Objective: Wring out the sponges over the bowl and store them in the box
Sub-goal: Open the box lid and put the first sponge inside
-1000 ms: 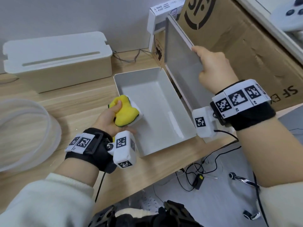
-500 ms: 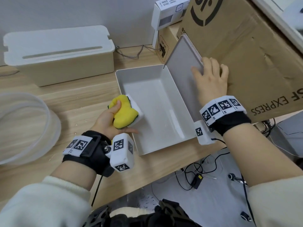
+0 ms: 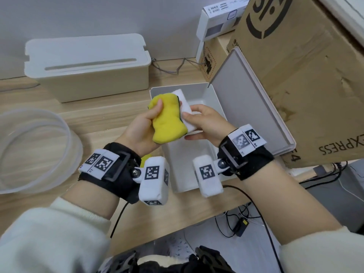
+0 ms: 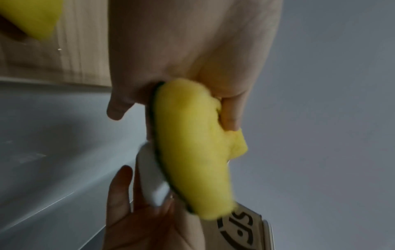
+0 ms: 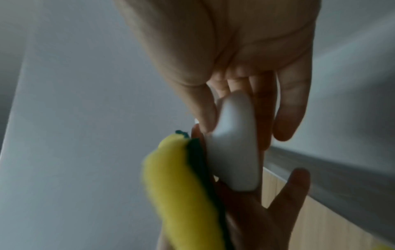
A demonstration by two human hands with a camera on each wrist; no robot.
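My left hand (image 3: 137, 133) grips a yellow sponge (image 3: 167, 119) with a dark green backing, held up over the left part of the open grey box (image 3: 189, 154). A white sponge (image 3: 186, 107) lies against the yellow one's right side, and my right hand (image 3: 208, 123) pinches it between thumb and fingers. The left wrist view shows the yellow sponge (image 4: 192, 152) squeezed under my thumb with the white sponge (image 4: 149, 177) beside it. In the right wrist view the white sponge (image 5: 235, 148) sits between my thumb and fingers. Another yellow sponge (image 3: 145, 157) peeks out under my left wrist.
The box lid (image 3: 248, 107) stands open, leaning on a large cardboard box (image 3: 305, 75) at the right. A clear round bowl (image 3: 65, 131) sits at the left on the wooden table (image 3: 98, 125). A white lidded container (image 3: 88, 69) stands at the back; the table edge is near.
My right hand has left the lid, which now leans open, and has come to pinch the white sponge. My left hand has lifted the sponges up over the box.
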